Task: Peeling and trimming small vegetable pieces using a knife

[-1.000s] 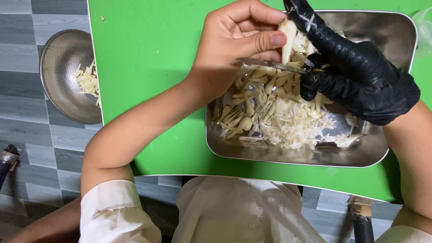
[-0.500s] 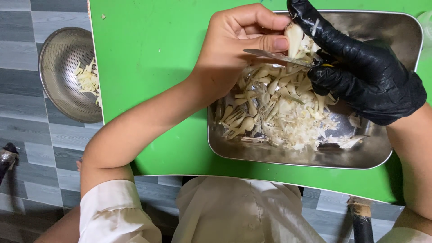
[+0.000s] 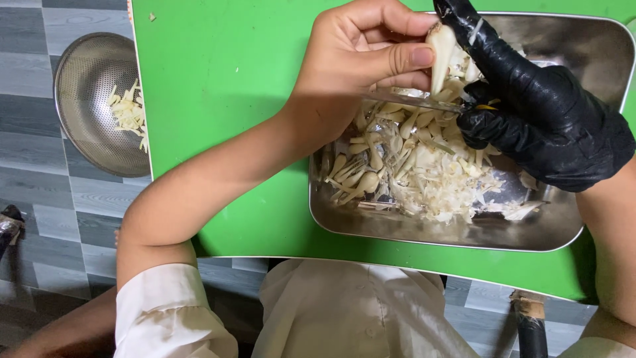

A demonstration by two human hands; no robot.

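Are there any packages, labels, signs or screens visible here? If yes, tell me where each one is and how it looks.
None: no package, label, sign or screen is in view.
Only unmarked things show: a steel tray of pale stalks and peelings on the green table, and a round steel colander on the floor at the left.

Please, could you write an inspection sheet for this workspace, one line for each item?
Surface: green table, small crumb near its top edge.
Job's things: pale clove held over steel tray of peelings; knife blade under it.
Clutter: nothing seen.
Grippers: bare left hand pinches the clove; black-gloved right hand grips the knife.
Cables: nothing seen.
Surroundings: grey tiled floor; steel colander with pale shreds.
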